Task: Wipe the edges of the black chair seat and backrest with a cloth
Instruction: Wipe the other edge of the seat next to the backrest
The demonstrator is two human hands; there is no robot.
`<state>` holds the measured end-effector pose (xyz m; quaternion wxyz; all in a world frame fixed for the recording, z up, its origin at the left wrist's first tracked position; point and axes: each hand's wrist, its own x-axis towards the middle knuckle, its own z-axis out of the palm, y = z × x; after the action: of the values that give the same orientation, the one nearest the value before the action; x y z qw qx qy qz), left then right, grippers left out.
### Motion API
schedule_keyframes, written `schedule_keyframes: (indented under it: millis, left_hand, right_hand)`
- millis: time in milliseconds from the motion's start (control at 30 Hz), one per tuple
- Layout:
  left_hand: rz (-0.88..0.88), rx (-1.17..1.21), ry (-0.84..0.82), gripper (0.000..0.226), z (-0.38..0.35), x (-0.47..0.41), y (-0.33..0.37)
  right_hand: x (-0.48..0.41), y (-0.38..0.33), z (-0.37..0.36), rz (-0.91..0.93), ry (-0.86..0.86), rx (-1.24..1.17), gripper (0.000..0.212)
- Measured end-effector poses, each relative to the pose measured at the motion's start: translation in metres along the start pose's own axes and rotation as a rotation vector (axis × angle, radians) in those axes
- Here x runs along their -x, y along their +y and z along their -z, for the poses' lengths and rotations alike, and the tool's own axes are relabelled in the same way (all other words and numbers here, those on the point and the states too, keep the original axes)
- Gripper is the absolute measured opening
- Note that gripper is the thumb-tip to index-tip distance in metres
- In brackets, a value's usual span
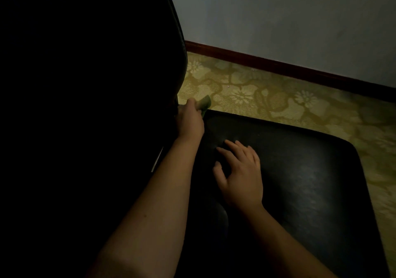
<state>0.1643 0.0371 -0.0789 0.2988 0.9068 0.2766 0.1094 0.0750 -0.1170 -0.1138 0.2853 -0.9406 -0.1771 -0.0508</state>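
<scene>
At the far left corner of the black chair seat [300, 170], close against the lower edge of the backrest [107, 63]: left hand [189, 119], with fingers curled round a small green cloth [204, 103]. Only a folded end of the cloth to see, sticking out beyond the knuckles toward the floor; the remaining part hidden inside the grip. Placed right at the junction of seat and backrest, but cannot tell whether in contact with the seat edge or with the backrest edge: too dark there.

Nearer and more to the right, on top of the seat: right hand [240, 175], palm down, fingers loosely spread and pointing far-left, thumb apart on the left side. Holds nothing; rests with the fingertips on the black surface. Well apart from the cloth, with bare seat between the two hands.

Across the whole left half: the backrest, very dark, upright, with a curved right edge running down to the left hand. On its near edge, a thin pale strip [157, 160]; cannot tell what.

Beyond the seat, far and right: carpet [257, 93] in yellow-green with a pale flower pattern, then a dark red-brown skirting board [278, 65], then a plain pale wall [278, 20].
</scene>
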Motion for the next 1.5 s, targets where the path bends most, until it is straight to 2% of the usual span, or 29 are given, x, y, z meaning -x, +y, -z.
schedule_keyframes:
  millis: [133, 367, 533, 700, 767, 833, 967, 1033, 1133, 1200, 1267, 1367, 1500]
  left_hand:
    - [-0.028, -0.053, 0.080, 0.026, -0.002, 0.017, -0.004]
    - [0.000, -0.011, 0.028, 0.017, 0.001, 0.006, 0.001]
    - [-0.025, -0.074, 0.116, 0.021, 0.011, 0.038, -0.004]
    - [-0.054, -0.039, 0.139, 0.026, 0.030, 0.093, -0.017]
    - [-0.051, -0.037, 0.108, 0.029, 0.037, 0.119, -0.023]
    - [-0.039, -0.023, 0.063, 0.030, 0.043, 0.142, -0.027]
    - [-0.092, 0.036, -0.097, 0.036, 0.061, 0.187, -0.032]
    - [-0.106, 0.130, -0.210, 0.038, 0.073, 0.204, -0.039]
    - [-0.065, 0.203, -0.325, 0.040, 0.091, 0.223, -0.053]
    - [-0.030, 0.172, -0.335, 0.043, 0.103, 0.235, -0.060]
    - [-0.025, 0.148, -0.331, 0.050, 0.112, 0.247, -0.067]
    - [-0.015, 0.106, -0.345, 0.061, 0.125, 0.263, -0.083]
    - [-0.029, 0.086, -0.408, 0.053, 0.150, 0.286, -0.099]
  right_hand:
    - [0.000, -0.001, 0.000, -0.006, -0.006, 0.010, 0.048]
    - [-0.001, 0.001, -0.001, -0.001, 0.004, -0.005, 0.049]
    - [-0.002, 0.001, 0.000, -0.008, -0.003, 0.004, 0.050]
    - [-0.004, -0.003, 0.011, -0.021, -0.086, -0.043, 0.056]
    - [-0.004, -0.006, 0.023, -0.046, -0.123, -0.112, 0.051]
    - [0.003, -0.009, 0.036, -0.021, -0.111, -0.068, 0.047]
    - [0.040, -0.016, 0.057, 0.188, -0.052, 0.117, 0.055]
    - [0.059, -0.018, 0.064, 0.292, -0.107, 0.105, 0.055]
    - [0.079, -0.026, 0.068, 0.403, -0.298, 0.171, 0.059]
    - [0.084, -0.035, 0.065, 0.399, -0.449, 0.238, 0.065]
    - [0.088, -0.046, 0.060, 0.378, -0.517, 0.305, 0.065]
    - [0.095, -0.071, 0.062, 0.330, -0.484, 0.453, 0.047]
    - [0.120, -0.098, 0.065, 0.195, -0.468, 0.574, 0.034]
